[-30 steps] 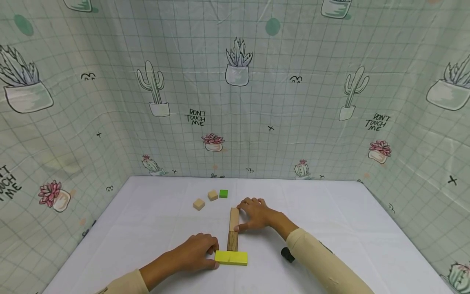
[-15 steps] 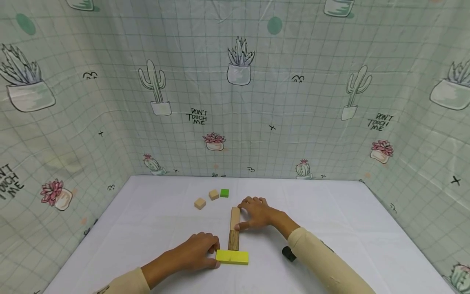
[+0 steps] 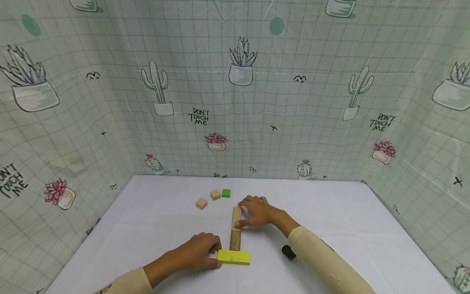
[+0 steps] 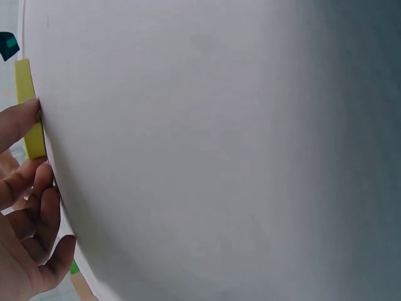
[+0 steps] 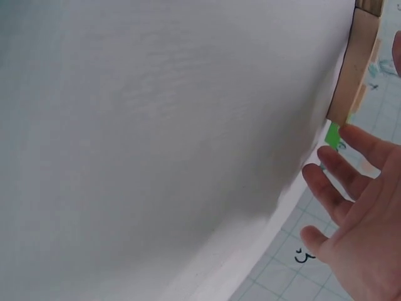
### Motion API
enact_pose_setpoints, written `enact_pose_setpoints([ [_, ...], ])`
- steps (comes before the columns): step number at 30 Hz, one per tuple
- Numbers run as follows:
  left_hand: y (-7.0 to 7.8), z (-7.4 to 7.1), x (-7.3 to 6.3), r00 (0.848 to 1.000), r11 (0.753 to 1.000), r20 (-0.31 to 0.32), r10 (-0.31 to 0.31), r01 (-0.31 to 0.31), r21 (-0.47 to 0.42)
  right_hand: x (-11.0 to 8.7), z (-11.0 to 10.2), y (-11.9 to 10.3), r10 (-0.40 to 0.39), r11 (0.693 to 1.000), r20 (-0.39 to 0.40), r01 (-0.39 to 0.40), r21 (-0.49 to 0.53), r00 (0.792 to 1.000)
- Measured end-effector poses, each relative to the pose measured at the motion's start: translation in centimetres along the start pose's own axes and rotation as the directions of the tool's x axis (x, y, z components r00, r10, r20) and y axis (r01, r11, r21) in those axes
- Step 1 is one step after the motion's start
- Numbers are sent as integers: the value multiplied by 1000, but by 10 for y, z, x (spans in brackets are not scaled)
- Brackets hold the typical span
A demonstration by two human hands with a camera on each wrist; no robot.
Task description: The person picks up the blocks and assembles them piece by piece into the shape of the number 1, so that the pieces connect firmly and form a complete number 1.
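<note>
A yellow block (image 3: pixel 235 257) lies crosswise on the white table, held at its left end by my left hand (image 3: pixel 196 252). In the left wrist view, the thumb (image 4: pixel 25 119) lies against the yellow block's (image 4: pixel 24 81) long side, with the index finger at its end. Behind it, a darker brown wooden block (image 3: pixel 235 241) and a light wooden block (image 3: pixel 236 216) form a straight line away from me. My right hand (image 3: pixel 258 211) spans the light block, index fingertip at its far end and thumb near the joint; the right wrist view shows the other fingers spread off the light block (image 5: pixel 349 69).
Two small wooden cubes (image 3: pixel 201 203) and a green block (image 3: pixel 226 193) sit farther back, left of the line. A short black cylinder (image 3: pixel 288 252) lies beside my right sleeve (image 3: pixel 323 257). A cactus-print curtain (image 3: pixel 271 102) rises around the table's back and sides.
The head view has drifted slightly, moving the scene a little rightward. Both hands and the blocks keep practically the same places relative to one another.
</note>
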State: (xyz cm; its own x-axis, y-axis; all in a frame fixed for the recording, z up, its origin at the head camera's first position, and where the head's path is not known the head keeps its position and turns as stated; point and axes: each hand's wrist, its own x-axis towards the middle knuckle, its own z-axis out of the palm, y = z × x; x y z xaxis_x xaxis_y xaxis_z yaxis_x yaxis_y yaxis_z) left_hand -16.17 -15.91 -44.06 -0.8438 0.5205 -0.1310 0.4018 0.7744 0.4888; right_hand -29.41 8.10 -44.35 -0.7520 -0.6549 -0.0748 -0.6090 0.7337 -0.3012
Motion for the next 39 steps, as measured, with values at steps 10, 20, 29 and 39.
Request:
enact_pose_setpoints([
  [10,-4,2,-2,1000,998,-24,-8,6,-58,12,0,-3,-3,1000,-72,3,1,997],
  [20,-3,3,0,999,998,-20,-31,30,-47,32,0,1,27,1000,-174,-24,16,984],
  [29,-3,4,2,998,997,-3,-62,62,-47,50,0,2,64,998,-191,-63,9,980],
  [39,0,1,0,998,997,11,-70,70,-23,64,0,4,97,994,-190,-103,-21,977],
])
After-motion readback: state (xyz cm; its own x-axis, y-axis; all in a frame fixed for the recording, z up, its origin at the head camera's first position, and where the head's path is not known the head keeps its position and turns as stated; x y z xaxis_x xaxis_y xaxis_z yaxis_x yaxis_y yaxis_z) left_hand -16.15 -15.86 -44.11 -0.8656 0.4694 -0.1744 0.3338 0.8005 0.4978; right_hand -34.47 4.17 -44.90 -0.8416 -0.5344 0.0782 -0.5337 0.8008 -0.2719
